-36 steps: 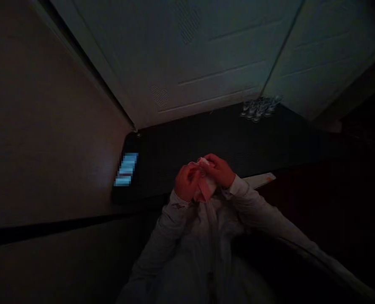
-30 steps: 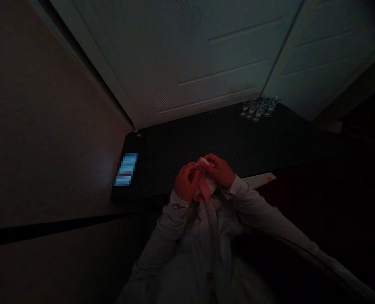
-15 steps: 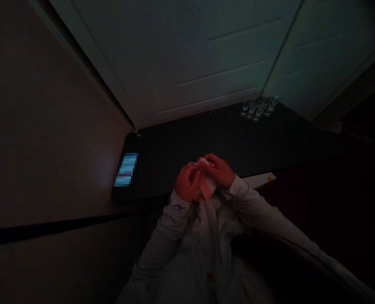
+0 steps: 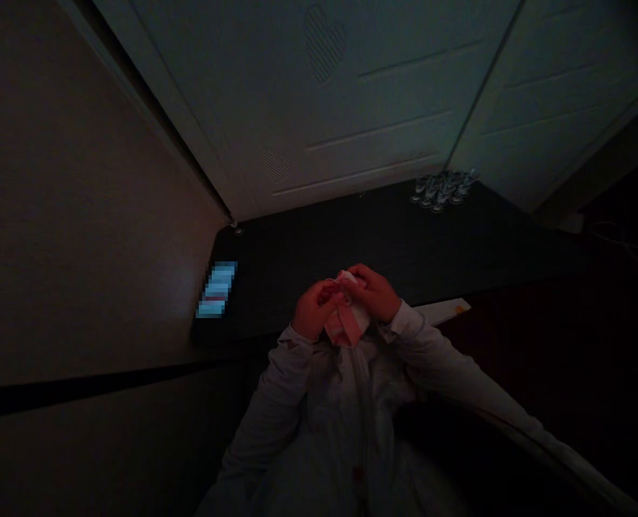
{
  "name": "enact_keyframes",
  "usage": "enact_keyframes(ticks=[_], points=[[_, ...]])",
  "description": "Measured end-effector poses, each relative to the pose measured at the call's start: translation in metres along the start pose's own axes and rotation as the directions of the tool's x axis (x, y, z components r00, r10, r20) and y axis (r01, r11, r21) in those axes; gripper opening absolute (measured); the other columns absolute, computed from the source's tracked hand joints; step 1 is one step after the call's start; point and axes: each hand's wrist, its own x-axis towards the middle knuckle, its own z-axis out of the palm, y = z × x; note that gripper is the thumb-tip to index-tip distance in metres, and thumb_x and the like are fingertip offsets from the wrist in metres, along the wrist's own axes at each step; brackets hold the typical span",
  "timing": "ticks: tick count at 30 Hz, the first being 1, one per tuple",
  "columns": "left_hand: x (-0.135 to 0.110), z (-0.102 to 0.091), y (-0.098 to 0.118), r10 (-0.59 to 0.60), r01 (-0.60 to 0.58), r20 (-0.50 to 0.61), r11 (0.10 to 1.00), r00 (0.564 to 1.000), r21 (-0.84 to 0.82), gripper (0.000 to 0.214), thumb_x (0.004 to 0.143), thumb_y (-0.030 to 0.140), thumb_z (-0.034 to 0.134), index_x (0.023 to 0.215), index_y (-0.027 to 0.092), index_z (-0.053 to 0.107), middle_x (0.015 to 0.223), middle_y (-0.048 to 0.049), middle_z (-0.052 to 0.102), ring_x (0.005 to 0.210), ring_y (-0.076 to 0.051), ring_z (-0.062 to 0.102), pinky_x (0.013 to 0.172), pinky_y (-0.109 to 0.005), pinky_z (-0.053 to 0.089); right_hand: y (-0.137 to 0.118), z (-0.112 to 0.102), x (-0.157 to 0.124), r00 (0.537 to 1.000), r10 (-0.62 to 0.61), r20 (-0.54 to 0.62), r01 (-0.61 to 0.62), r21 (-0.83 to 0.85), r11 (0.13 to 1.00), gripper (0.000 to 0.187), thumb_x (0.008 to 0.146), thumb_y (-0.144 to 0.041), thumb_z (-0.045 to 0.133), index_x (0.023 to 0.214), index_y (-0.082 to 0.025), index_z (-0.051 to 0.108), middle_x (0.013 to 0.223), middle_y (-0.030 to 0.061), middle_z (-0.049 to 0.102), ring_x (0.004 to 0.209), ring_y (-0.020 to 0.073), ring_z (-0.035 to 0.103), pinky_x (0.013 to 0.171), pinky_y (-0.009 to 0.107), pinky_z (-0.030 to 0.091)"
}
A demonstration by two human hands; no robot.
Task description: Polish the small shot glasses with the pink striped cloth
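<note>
Close to my chest, at the near edge of the dark table (image 4: 297,244), a small pink-and-white piece (image 4: 350,329) hangs between my hands. It looks like soft cloth or paper; the dim light hides its exact kind. My left hand (image 4: 312,310) has its fingers curled and pinched at the upper left of the piece. From the other side my right hand (image 4: 377,294) grips its upper right edge, thumb in front. Both hands' fingertips nearly meet at the top, where folds cover part of them.
A lit phone (image 4: 216,290) with a blurred screen lies at the table's left end. Several small stemmed glasses (image 4: 442,190) cluster at the back right. A pale flat strip (image 4: 445,311) shows past the near edge. Behind stand white panelled doors (image 4: 394,93); a wall (image 4: 93,230) borders the left.
My left hand has shifted slightly left and turned, so more of the pink-and-white piece shows. My right hand keeps its grip. The view has tilted a little.
</note>
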Motion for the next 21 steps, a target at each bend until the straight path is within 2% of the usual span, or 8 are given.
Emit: enact_keyframes(ticks=[3,6,10,13,17,21], points=[[-0.0015,0.0008,-0.0004,0.015,-0.016,0.029,0.999,0.999,0.036,0.034,0.062,0.029,0.067,0.092,0.017,0.056,0.087,-0.0040,0.062,0.080,-0.015,0.057,0.074,-0.028,0.045,-0.0001,0.0003,0.0002,1.000,0.007,-0.007,-0.007,-0.004,1.000,0.027,0.075,-0.044,0.050,0.081,-0.018,0.055,0.072,-0.0005,0.057,0.067,0.0133,0.052,0.063,0.025,0.040],[-0.0012,0.0000,-0.0024,-0.001,0.001,-0.003,0.999,1.000,-0.035,0.032,0.067,0.033,0.062,0.094,0.016,0.056,0.087,-0.0045,0.062,0.078,-0.014,0.057,0.071,-0.026,0.045,0.0022,0.0015,0.0000,1.000,0.008,-0.007,-0.008,0.023,1.000,0.027,0.076,-0.044,0.049,0.082,-0.018,0.054,0.072,-0.0005,0.056,0.067,0.0129,0.051,0.062,0.025,0.040],[0.0010,-0.0028,-0.0039,-0.061,0.048,-0.109,0.991,0.992,-0.122,0.034,0.076,0.043,0.050,0.094,0.015,0.057,0.073,-0.0023,0.060,0.061,-0.011,0.053,0.057,-0.023,0.043,0.0051,0.0025,-0.0002,1.000,0.012,-0.016,-0.011,0.078,0.997,0.029,0.079,-0.045,0.045,0.084,-0.018,0.055,0.074,-0.0003,0.056,0.069,0.0129,0.051,0.064,0.025,0.040],[0.0004,-0.0035,-0.0021,-0.055,0.044,-0.102,0.993,0.993,-0.109,0.037,0.075,0.047,0.050,0.093,0.015,0.058,0.062,0.0002,0.056,0.054,-0.010,0.049,0.053,-0.023,0.041,0.0054,0.0025,0.0004,0.999,0.020,-0.033,-0.016,0.105,0.994,0.029,0.079,-0.044,0.044,0.085,-0.018,0.056,0.077,0.0003,0.057,0.072,0.0133,0.052,0.068,0.026,0.041],[-0.0019,-0.0035,0.0005,-0.039,0.033,-0.044,0.992,0.998,-0.123,0.038,0.075,0.047,0.050,0.096,0.016,0.058,0.072,-0.0027,0.061,0.059,-0.011,0.051,0.058,-0.024,0.043,0.0065,0.0036,0.0016,0.995,0.028,-0.101,-0.010,0.174,0.985,0.029,0.079,-0.044,0.045,0.087,-0.018,0.055,0.084,0.0018,0.059,0.078,0.0139,0.053,0.074,0.027,0.041],[0.0001,-0.0056,-0.0032,-0.054,0.032,-0.101,0.978,0.993,-0.208,0.038,0.076,0.047,0.048,0.096,0.016,0.058,0.080,-0.0039,0.063,0.062,-0.010,0.053,0.060,-0.023,0.044,0.0096,0.0051,0.0033,0.985,0.047,-0.168,-0.007,0.232,0.973,0.029,0.078,-0.045,0.047,0.089,-0.019,0.054,0.086,0.0021,0.059,0.080,0.0140,0.054,0.075,0.028,0.042]])
